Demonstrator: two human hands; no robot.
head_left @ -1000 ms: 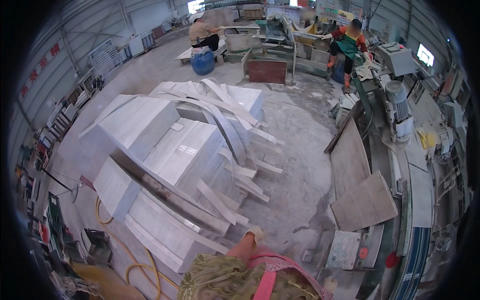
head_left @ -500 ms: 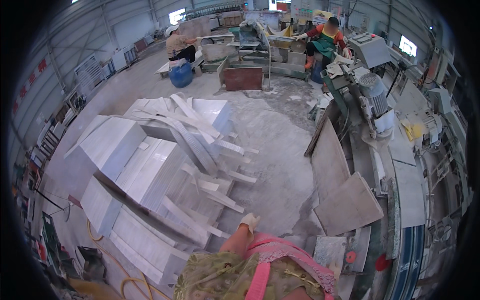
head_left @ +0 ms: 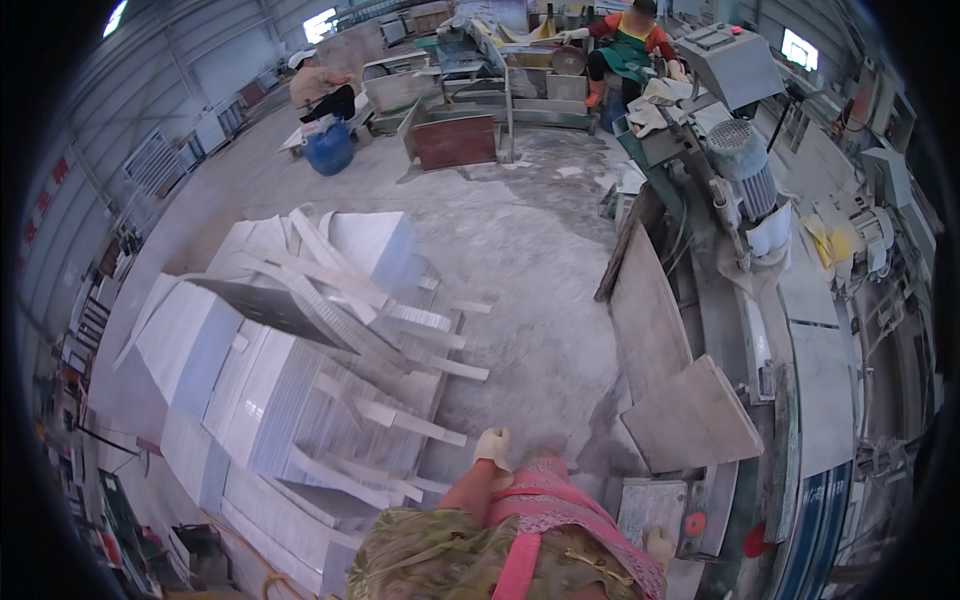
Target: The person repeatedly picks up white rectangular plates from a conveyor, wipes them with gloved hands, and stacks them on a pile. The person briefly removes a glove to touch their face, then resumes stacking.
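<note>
My left hand point(head_left: 493, 447), in a pale glove, hangs in front of my pink apron point(head_left: 540, 495) with its fingers curled and nothing seen in them. It is nearest to the ends of the pale strips point(head_left: 430, 427) that jut from a large stack of white slabs point(head_left: 270, 385) on my left. Of my right hand point(head_left: 659, 545) only a small gloved part shows beside the apron, next to a pale panel with a red disc point(head_left: 695, 523). Its fingers cannot be made out. Neither hand visibly touches the slabs.
A machine with a grey motor point(head_left: 743, 165) and a long bed runs along my right. Flat boards point(head_left: 690, 415) lean against it. Ahead sit two people, one by a blue barrel point(head_left: 328, 148), one in a green apron point(head_left: 627, 60). A hose point(head_left: 275, 582) lies at lower left.
The view has shifted, with the far machines now higher and further left. My left hand stays low in front of me. A bit of my right glove has come into sight beside the apron.
</note>
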